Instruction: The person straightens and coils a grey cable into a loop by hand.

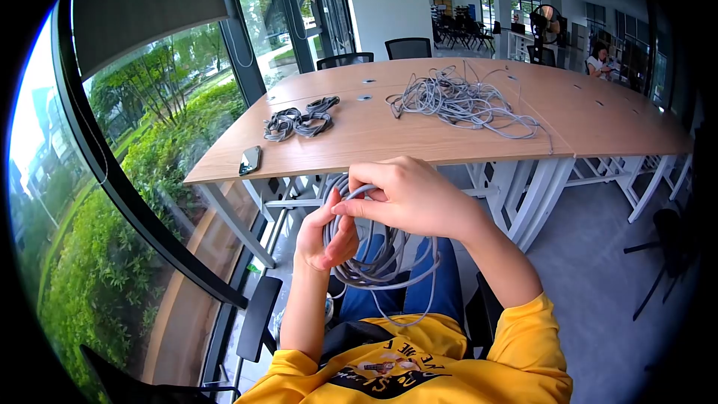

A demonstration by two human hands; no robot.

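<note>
A loosely coiled grey cable (378, 270) hangs from both my hands above my lap, its lower loops drooping and one loose strand dangling below. My left hand (329, 233) is wrapped round the left side of the coil, thumb up. My right hand (396, 193) pinches the cable at the top of the loops, its fingertips close to the left thumb. On the wooden table (359, 151) ahead lie several bundled cable coils (302, 120) at the left and a large tangled heap of grey cables (465, 105) to the right.
A phone (250, 160) lies at the table's near left corner. Black chairs (408, 48) stand along the far side. Windows line the left. My chair's armrest (259, 317) is beside my left arm. A person (598, 62) sits far off at the right, near a fan (548, 24).
</note>
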